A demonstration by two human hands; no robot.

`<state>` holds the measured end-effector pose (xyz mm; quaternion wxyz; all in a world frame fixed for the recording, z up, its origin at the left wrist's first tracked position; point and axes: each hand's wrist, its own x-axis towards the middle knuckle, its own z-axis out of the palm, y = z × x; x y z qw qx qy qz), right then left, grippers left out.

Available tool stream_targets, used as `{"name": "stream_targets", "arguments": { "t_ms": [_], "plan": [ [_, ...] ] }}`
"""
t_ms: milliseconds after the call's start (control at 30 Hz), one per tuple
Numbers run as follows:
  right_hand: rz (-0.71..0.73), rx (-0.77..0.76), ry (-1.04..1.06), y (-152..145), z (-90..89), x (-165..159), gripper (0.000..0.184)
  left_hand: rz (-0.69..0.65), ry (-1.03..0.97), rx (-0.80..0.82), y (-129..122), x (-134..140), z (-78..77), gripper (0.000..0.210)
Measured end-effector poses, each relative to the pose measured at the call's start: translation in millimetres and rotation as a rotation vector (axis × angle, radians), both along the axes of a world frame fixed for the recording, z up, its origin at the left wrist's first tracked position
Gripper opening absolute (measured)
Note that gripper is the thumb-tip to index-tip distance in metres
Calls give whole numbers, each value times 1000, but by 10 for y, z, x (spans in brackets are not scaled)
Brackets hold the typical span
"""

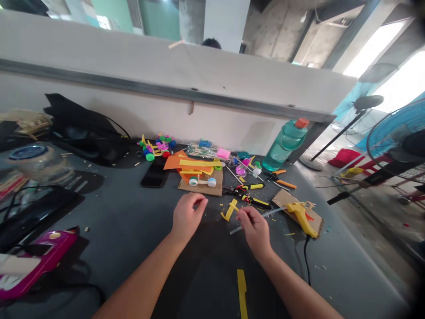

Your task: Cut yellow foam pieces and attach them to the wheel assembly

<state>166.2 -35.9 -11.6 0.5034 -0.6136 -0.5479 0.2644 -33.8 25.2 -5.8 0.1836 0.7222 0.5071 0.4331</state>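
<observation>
My left hand (pixel 187 218) is raised over the dark table with thumb and fingers pinched together. Whatever lies between its fingertips is too small to make out. To its right, my right hand (pixel 255 231) is closed, its fingertips at the end of a folded yellow paper strip (pixel 229 210). A translucent glue stick (pixel 236 230) passes behind that hand toward the yellow glue gun (pixel 301 218), which rests on cardboard. Between my forearms lies another yellow paper strip (pixel 242 293). Just beyond my left hand, small white wheels on an axle (pixel 202 181) sit on a cardboard piece (pixel 212 189).
Black-and-yellow pliers (pixel 254 199), orange-handled cutters (pixel 282 179) and a teal bottle (pixel 284 145) stand or lie to the right. Orange paper sheets (pixel 174 163), a phone (pixel 153 173) and colourful small parts (pixel 157 146) are farther back. A magenta device (pixel 43 257) lies left.
</observation>
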Motion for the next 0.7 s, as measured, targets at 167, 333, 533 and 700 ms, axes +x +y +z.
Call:
{"name": "stream_targets", "arguments": {
  "t_ms": [167,333,533,700],
  "plan": [
    [-181,124,197,103,153,128,23,246,-149,20,306,-243,-115,32],
    [-175,147,308,189,316,234,25,181,31,-12,513,-216,34,34],
    [-107,78,509,180,414,258,25,220,327,-14,703,-76,70,31],
    [-70,39,461,2,491,400,24,200,236,-28,801,-71,-85,26]
  ]
}}
